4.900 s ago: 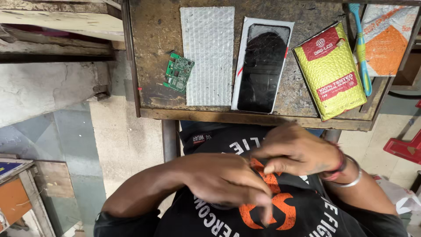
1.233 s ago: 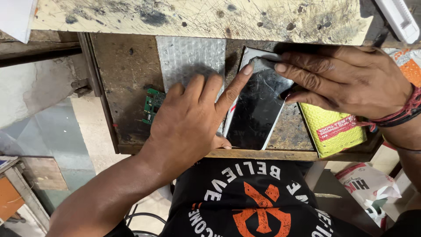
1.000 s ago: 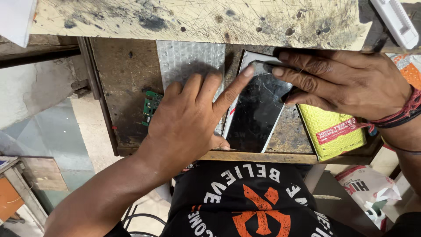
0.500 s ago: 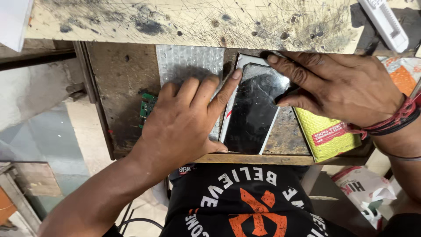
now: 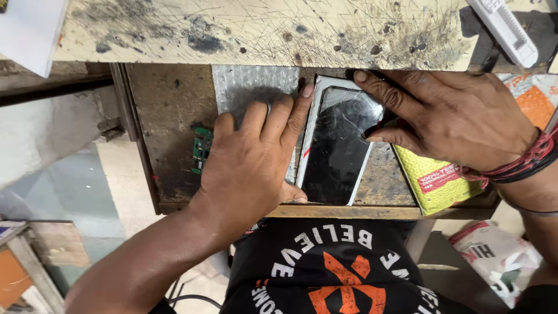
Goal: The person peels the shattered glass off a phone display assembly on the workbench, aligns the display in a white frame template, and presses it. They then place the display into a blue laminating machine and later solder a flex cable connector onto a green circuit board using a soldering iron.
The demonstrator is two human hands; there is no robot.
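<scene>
Seen from above, a person leans over a worn wooden drawer tray [image 5: 174, 145] that juts out beneath a scratched tabletop [image 5: 261, 29]. A black glass phone screen in a white frame [image 5: 337, 148] lies flat in the tray, near its front edge.

The left hand [image 5: 256, 157] rests flat, fingers spread, on a bubble-wrap sheet [image 5: 250, 87] and against the screen's left edge, grasping nothing. The right hand [image 5: 447, 116] lies loosely curled over the screen's top right corner, forefinger on the frame, thumb at the right edge; whether it grips cannot be told.

Judged from this, the screen is best handled by its frame, pressure even on both sides, fingertips off the glass.

Room is tight. A green circuit board [image 5: 201, 150] sits just left of the left hand and a yellow packet [image 5: 442, 183] just right of the screen. The tabletop overhangs the tray's back, so the open way looks to be straight up or over the front edge.
</scene>
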